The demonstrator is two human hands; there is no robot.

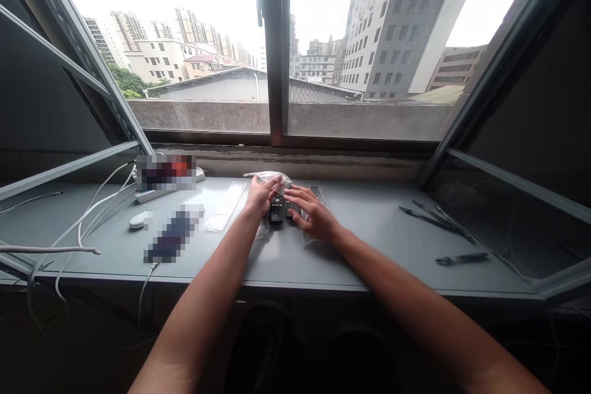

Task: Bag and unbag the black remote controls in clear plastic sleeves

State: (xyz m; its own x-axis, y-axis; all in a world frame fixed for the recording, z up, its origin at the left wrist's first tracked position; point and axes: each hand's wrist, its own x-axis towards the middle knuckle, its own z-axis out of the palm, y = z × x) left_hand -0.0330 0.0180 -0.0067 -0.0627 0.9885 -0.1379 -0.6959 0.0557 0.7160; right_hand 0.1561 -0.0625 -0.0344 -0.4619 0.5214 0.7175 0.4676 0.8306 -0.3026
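Observation:
Two black remote controls lie side by side on the grey desk. The nearer-to-left remote control shows its buttons between my hands; the other remote control is partly covered by my right fingers. My left hand is closed on a crumpled clear plastic bag at the remotes' far end. Spread fingers of my right hand rest over the right remote, thumb apart from the others. More clear plastic shows under my right hand; what lies inside it is hidden.
Left on the desk are flat clear bags, a blurred-out phone-like item, a white round object and a power strip with white cables. Pens lie right, with another pen nearer. A window stands behind.

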